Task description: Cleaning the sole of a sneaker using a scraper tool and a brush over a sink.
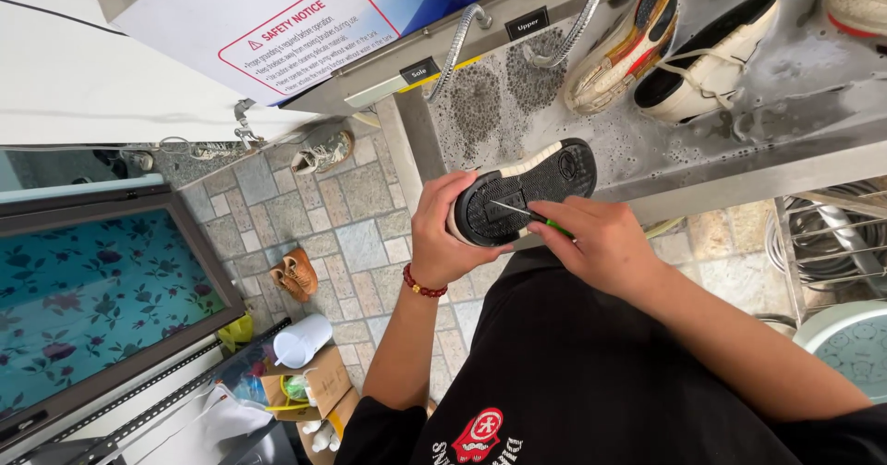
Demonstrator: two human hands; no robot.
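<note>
Sole-up, a black sneaker (527,192) with a cream rim sits clamped in the left hand (443,234) at the near edge of the wet steel wash basin (739,151). Right hand (601,243) fingers pinch a thin green-handled pick (531,214), its tip touching the tread. Two more sneakers (665,49) lie farther right in the basin.

- Our left hand (443,234) grips a shoe (522,192) by its heel, black sole turned up.
- Our right hand (601,243) holds a thin green-handled pick (531,214), its tip on the sole.
- Two more shoes (665,49) lie on the wet metal surface (739,141) beyond.
- A brown shoe (296,274) sits on the tiled floor (360,234).
</note>
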